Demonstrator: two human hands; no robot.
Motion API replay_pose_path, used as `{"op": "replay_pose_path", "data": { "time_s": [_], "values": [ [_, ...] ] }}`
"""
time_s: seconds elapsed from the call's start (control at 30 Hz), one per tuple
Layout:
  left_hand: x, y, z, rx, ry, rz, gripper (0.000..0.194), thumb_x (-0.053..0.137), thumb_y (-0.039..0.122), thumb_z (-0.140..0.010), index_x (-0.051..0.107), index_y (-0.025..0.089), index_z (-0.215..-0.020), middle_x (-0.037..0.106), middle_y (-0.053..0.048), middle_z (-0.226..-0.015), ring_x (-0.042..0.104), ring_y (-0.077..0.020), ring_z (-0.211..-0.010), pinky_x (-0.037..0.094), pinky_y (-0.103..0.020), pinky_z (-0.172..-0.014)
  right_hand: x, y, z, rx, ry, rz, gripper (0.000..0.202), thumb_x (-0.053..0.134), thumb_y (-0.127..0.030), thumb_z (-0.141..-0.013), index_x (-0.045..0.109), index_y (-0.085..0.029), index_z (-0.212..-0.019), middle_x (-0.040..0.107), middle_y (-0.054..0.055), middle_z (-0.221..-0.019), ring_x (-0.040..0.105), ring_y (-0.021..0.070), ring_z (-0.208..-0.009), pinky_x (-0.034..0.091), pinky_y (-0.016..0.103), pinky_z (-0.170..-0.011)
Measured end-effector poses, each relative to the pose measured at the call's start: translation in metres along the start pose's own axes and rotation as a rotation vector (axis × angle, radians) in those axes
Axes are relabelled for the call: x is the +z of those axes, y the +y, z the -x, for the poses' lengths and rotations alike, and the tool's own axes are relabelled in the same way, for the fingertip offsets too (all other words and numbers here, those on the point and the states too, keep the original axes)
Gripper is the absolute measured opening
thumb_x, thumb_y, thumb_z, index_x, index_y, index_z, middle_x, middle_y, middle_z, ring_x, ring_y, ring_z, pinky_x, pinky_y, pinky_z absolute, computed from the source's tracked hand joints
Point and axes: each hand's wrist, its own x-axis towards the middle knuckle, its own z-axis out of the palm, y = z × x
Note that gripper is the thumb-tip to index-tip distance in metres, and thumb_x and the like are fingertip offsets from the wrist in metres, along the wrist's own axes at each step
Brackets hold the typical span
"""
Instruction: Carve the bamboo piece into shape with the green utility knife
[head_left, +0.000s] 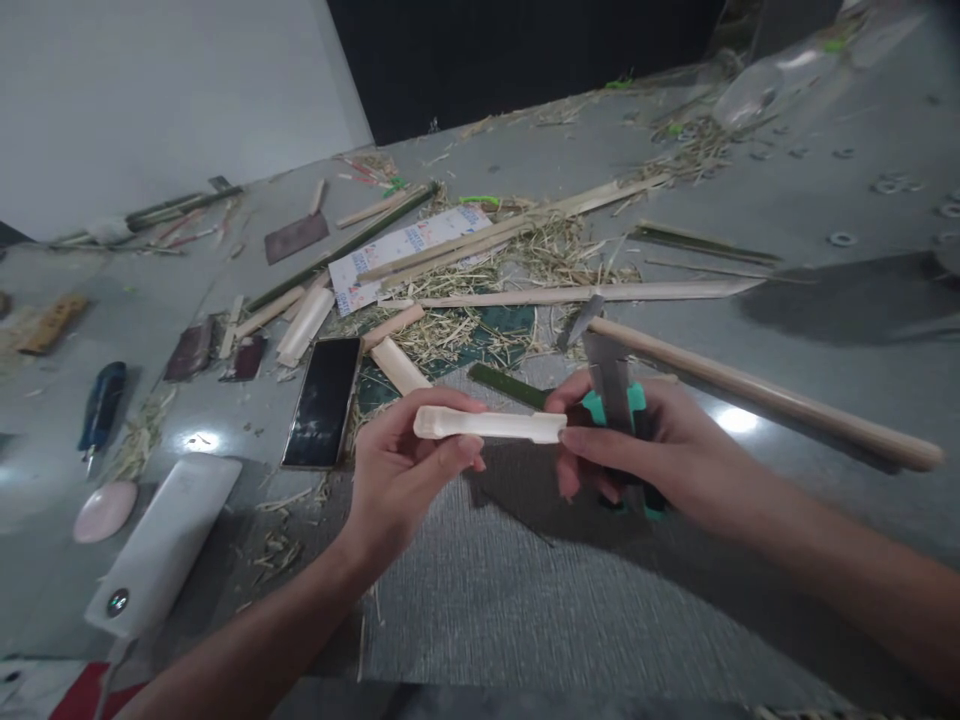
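Observation:
A short pale piece of bamboo (499,425), hollowed along its upper face, lies level between my two hands. Its left end is pinched between the thumb and fingers of my left hand (409,465). At its right end, the thumb and a fingertip of my right hand (637,440) touch the piece. The same hand also holds a knife (611,375) with a wide grey blade pointing up and a black and turquoise handle. Below both hands is a grey textured mat (480,590).
Wood shavings (450,335), bamboo strips (600,293) and a printed paper (405,250) lie beyond my hands. A hammer (765,390) is at the right. Leftward are a phone (322,400), a white power bank (169,540) and a blue-handled screwdriver (103,405).

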Motion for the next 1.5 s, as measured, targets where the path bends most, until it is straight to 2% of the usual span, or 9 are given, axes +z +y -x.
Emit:
{"op": "replay_pose_path", "data": {
  "time_s": [0.23,0.4,0.47,0.57,0.7,0.83,1.03,1.3,1.5],
  "values": [
    [-0.001,0.000,0.001,0.001,-0.034,0.000,0.017,0.081,0.017,-0.092,0.081,0.026,-0.106,0.079,-0.004,-0.103,0.069,-0.0107,-0.069,0.061,-0.022,-0.063,0.001,-0.002,-0.001,0.014,0.017,-0.004,0.019,0.081,-0.032,-0.090,0.065,-0.023,-0.097,0.077,0.000,-0.067,0.055,0.0109,-0.050,0.040,0.021,-0.047],
    [0.001,0.000,-0.002,0.016,-0.080,0.013,0.012,0.081,0.027,-0.093,0.079,0.024,-0.104,0.079,-0.007,-0.108,0.068,-0.0130,-0.071,0.062,-0.025,-0.065,-0.002,-0.002,-0.002,0.074,-0.066,0.028,0.018,0.079,-0.037,-0.093,0.068,-0.023,-0.097,0.076,0.000,-0.068,0.054,0.0102,-0.050,0.040,0.021,-0.047],
    [0.003,0.001,-0.004,-0.025,-0.074,0.034,0.016,0.080,0.035,-0.094,0.077,0.023,-0.102,0.080,-0.008,-0.107,0.067,-0.0135,-0.070,0.062,-0.026,-0.064,-0.003,-0.001,-0.002,0.076,-0.097,0.046,0.020,0.078,-0.040,-0.095,0.069,-0.023,-0.099,0.075,0.000,-0.069,0.055,0.0103,-0.050,0.040,0.021,-0.047],
    [0.006,0.003,-0.006,-0.148,-0.081,0.124,0.022,0.077,0.042,-0.096,0.072,0.021,-0.100,0.081,-0.009,-0.098,0.071,-0.0162,-0.073,0.062,-0.027,-0.065,-0.004,-0.001,-0.002,0.061,-0.064,0.068,0.025,0.074,-0.047,-0.098,0.069,-0.023,-0.102,0.073,0.000,-0.066,0.054,0.0106,-0.049,0.039,0.022,-0.045],
    [0.009,0.005,-0.005,-0.292,-0.174,0.343,0.019,0.067,0.039,-0.104,0.070,0.020,-0.106,0.076,-0.006,-0.082,0.071,-0.0159,-0.072,0.057,-0.024,-0.062,-0.004,-0.004,-0.002,0.023,0.045,0.119,0.028,0.069,-0.051,-0.100,0.067,-0.023,-0.103,0.068,-0.002,-0.063,0.053,0.0106,-0.049,0.040,0.022,-0.044],
    [0.010,0.002,-0.003,-0.338,-0.214,0.441,0.020,0.064,0.038,-0.106,0.070,0.019,-0.107,0.069,-0.003,-0.076,0.065,-0.0138,-0.069,0.054,-0.023,-0.064,-0.004,-0.005,-0.001,-0.005,0.075,0.199,0.033,0.068,-0.056,-0.100,0.065,-0.024,-0.105,0.065,-0.003,-0.064,0.055,0.0116,-0.051,0.041,0.023,-0.045],
    [0.008,0.000,-0.003,-0.343,-0.229,0.408,0.023,0.064,0.042,-0.105,0.068,0.020,-0.106,0.063,-0.003,-0.075,0.059,-0.0141,-0.063,0.050,-0.025,-0.059,-0.006,-0.004,0.000,0.018,0.070,0.203,0.032,0.066,-0.057,-0.102,0.064,-0.025,-0.106,0.066,-0.003,-0.067,0.056,0.0112,-0.053,0.041,0.023,-0.046],
    [0.008,-0.001,-0.002,-0.376,-0.245,0.433,0.027,0.069,0.043,-0.103,0.072,0.017,-0.105,0.066,-0.003,-0.075,0.059,-0.0128,-0.064,0.049,-0.023,-0.062,-0.007,-0.001,-0.002,-0.006,0.068,0.214,0.032,0.067,-0.056,-0.101,0.065,-0.024,-0.106,0.068,-0.004,-0.065,0.055,0.0092,-0.051,0.042,0.019,-0.044],
    [0.007,0.002,0.000,-0.565,-0.388,0.292,0.038,0.065,0.051,-0.104,0.072,0.014,-0.108,0.061,0.000,-0.065,0.051,-0.0094,-0.054,0.040,-0.019,-0.052,-0.004,-0.003,0.000,-0.044,0.102,0.240,0.033,0.072,-0.054,-0.098,0.070,-0.025,-0.114,0.068,-0.005,-0.069,0.052,0.0074,-0.051,0.042,0.018,-0.045]
  ]
}}
